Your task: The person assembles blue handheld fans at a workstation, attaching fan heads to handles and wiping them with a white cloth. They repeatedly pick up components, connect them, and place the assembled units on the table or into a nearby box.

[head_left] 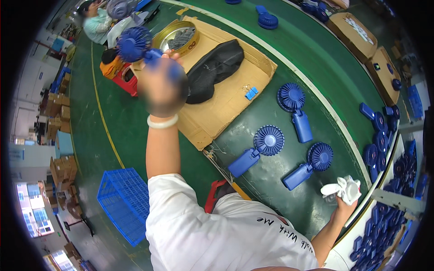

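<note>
My left hand (162, 86), stretched out at the upper left and partly smeared, grips a blue handheld fan (134, 44) by its handle. At the lower right my right hand (345, 208) is closed on a crumpled white cloth (344, 190). Three more handheld fans lie on the green tabletop (244, 183) between my hands: one fan (294, 126) farther off, one fan (244, 161) nearer on the left, and one fan (298, 177) closest to the cloth. Neither hand touches these three.
A cardboard tray (228, 110) holds a black mesh bag (214, 70), a round tin (178, 38) and blue binder clips (251, 93). A green conveyor belt (312, 58) runs behind, with fans along it. Many fans fill the right edge. A blue crate (124, 203) stands left; a person (97, 25) sits beyond.
</note>
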Demonstrator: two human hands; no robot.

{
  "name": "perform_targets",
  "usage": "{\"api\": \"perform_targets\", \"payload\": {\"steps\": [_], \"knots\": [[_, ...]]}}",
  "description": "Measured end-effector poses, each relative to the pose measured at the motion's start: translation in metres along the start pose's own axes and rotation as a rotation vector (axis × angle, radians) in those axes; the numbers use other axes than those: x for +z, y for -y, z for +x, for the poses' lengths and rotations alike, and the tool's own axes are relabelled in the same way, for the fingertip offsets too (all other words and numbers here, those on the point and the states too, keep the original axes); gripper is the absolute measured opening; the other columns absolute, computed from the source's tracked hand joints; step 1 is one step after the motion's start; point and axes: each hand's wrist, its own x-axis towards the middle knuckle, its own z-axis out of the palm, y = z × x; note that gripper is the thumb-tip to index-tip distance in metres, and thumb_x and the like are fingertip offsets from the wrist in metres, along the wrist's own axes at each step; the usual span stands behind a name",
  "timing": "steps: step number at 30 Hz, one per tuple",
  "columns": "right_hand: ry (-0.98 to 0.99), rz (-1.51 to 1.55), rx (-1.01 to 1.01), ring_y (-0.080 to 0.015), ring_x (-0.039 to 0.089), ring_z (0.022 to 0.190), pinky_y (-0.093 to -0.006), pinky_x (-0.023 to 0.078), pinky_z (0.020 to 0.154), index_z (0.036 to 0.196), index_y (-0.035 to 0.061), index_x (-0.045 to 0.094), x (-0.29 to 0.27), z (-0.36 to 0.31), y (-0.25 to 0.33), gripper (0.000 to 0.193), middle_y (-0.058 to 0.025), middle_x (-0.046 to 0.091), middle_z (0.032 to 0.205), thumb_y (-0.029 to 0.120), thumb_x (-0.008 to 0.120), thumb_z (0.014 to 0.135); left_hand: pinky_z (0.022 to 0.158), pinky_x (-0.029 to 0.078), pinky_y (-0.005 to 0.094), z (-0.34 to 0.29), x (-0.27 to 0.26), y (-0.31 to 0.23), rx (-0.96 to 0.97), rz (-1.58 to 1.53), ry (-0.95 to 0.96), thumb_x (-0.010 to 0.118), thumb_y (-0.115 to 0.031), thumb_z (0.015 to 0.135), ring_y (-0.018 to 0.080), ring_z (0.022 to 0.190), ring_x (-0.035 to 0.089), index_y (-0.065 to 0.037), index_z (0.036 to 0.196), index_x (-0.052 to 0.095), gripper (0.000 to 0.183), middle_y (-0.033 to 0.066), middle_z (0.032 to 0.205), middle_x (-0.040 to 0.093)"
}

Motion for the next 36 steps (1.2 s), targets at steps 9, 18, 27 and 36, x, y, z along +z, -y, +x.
{"api": "perform_targets", "payload": {"steps": [9, 18, 27, 36], "knots": [[0.358, 0.019, -0.141, -0.0185, 0.059, 0.098, -0.0323, 0.046, 0.087, 0.112, 0.0014, 0.052, 0.055, -0.002, 0.041, 0.069, -0.0089, 0.06, 0.105, 0.013, 0.085, 0.053, 0.071, 0.052, 0.0364, -0.116, 0.134, 0.009, -0.732, -0.478, 0.762, 0.038, -0.053, 0.091, 0.021, 0.082, 0.057, -0.009, 0.122, 0.042, 0.054, 0.0114, 0.099, 0.056], [0.315, -0.497, -0.643, -0.0291, 0.054, 0.096, -0.04, 0.04, 0.086, 0.099, 0.0067, 0.061, 0.072, -0.003, 0.075, 0.048, -0.0087, 0.059, 0.1, 0.018, 0.078, 0.055, 0.085, 0.049, 0.0393, -0.183, 0.187, 0.009, -0.808, -0.661, 0.909, 0.033, -0.037, 0.098, 0.027, 0.097, 0.059, -0.002, 0.128, 0.034, 0.046, 0.0206, 0.115, 0.053], [-0.21, -1.152, -1.062, -0.0221, 0.052, 0.093, -0.0407, 0.036, 0.083, 0.085, 0.0115, 0.064, 0.113, -0.005, 0.086, 0.02, -0.0007, 0.056, 0.089, 0.022, 0.06, 0.069, 0.099, 0.037, 0.0362, -0.245, 0.206, 0.02, -0.391, -0.373, 0.764, 0.044, -0.02, 0.096, 0.0224, 0.115, 0.048, -0.002, 0.143, 0.017, 0.057, 0.013, 0.13, 0.044], [0.09, -0.952, -0.972, -0.025, 0.053, 0.094, -0.0402, 0.036, 0.087, 0.09, 0.0108, 0.065, 0.081, -0.009, 0.062, 0.027, -0.0027, 0.059, 0.093, 0.019, 0.065, 0.065, 0.091, 0.044, 0.0417, -0.242, 0.21, 0.03, -0.595, -0.579, 0.85, 0.045, -0.027, 0.096, 0.0278, 0.107, 0.053, -0.004, 0.133, 0.031, 0.046, 0.0175, 0.123, 0.048]]}}
